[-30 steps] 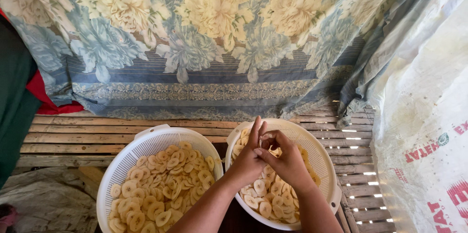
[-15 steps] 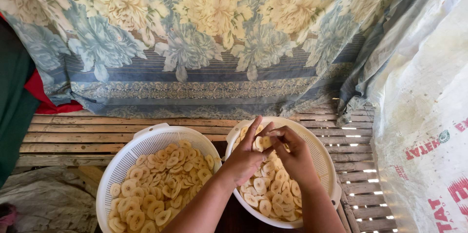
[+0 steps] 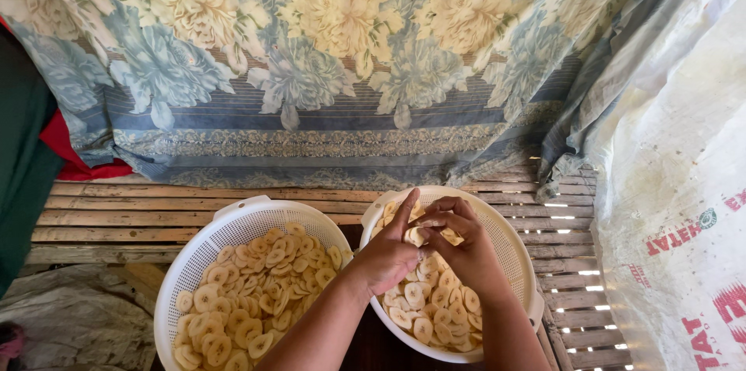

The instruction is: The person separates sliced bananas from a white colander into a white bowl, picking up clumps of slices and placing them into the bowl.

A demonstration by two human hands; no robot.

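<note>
1. Over the right-hand white perforated plastic basket (image 3: 519, 256), both of the person's hands meet above its heap of pale yellow round fruit slices (image 3: 429, 310).
2. The left hand (image 3: 386, 256) comes in from below, forearm stretched across the gap between the two baskets; its fingers (image 3: 406, 212) point up and away, held close together, with the thumb pressed toward a small clump of stuck-together pale slices (image 3: 415, 234).
3. The right hand (image 3: 458, 243) is curled over the same clump from the other side; its fingers are bent and pinched together on the slices, so both hands grip the clump between them, just above the heap.
4. How many slices are in the clump cannot be told, since the fingers cover most of it.
5. The left-hand white perforated plastic basket (image 3: 203, 248) sits just beside the right one, rims nearly touching, and holds its own loose layer of the same round yellow slices (image 3: 256, 293), spread thinner, with bare mesh showing along the far wall.
6. Both baskets rest on a slatted bamboo platform (image 3: 140, 214) of long horizontal strips, with light showing through the gaps at the right.
7. Behind the platform hangs a floral cloth (image 3: 326, 52) with large cream and blue-grey flowers and a striped blue border.
8. At the right edge stands a white woven plastic sack (image 3: 676, 184) with red printing; at the left edge are a dark green cloth (image 3: 19, 169) and a strip of red fabric (image 3: 58, 142).
</note>
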